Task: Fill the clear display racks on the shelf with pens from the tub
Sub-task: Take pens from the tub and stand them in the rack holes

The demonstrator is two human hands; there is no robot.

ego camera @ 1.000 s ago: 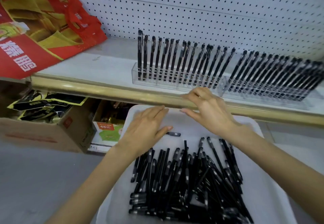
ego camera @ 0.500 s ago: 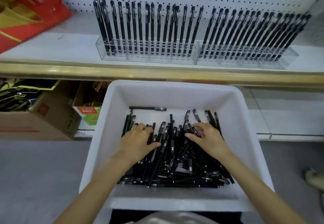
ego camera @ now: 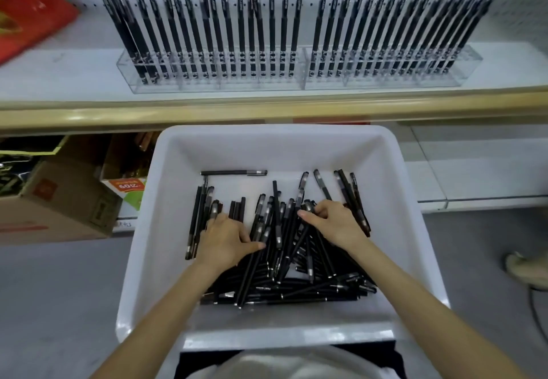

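Note:
A white tub (ego camera: pixel 278 134) sits below the shelf with a loose pile of black pens (ego camera: pixel 299 278) in it. One pen (ego camera: pixel 234 173) lies alone near the tub's far wall. My left hand (ego camera: pixel 224 241) is down on the left of the pile, fingers curled over several pens and thumb across them. My right hand (ego camera: pixel 336 224) grips several pens by their cap ends at the pile's right. On the shelf stand two clear racks, the left rack (ego camera: pixel 154 86) and the right rack (ego camera: pixel 464 60), both lined with upright black pens.
A gold shelf edge (ego camera: pixel 267 110) runs just above the tub. Cardboard boxes (ego camera: pixel 59 209) stand under the shelf at the left. A red bag (ego camera: pixel 26 14) lies on the shelf's left end. A shoe (ego camera: pixel 525 269) shows on the floor at the right.
Both hands dropped from the shelf edge into the tub, landed on the pen pile, and their fingers have now curled around pens. The view tilted down and closer.

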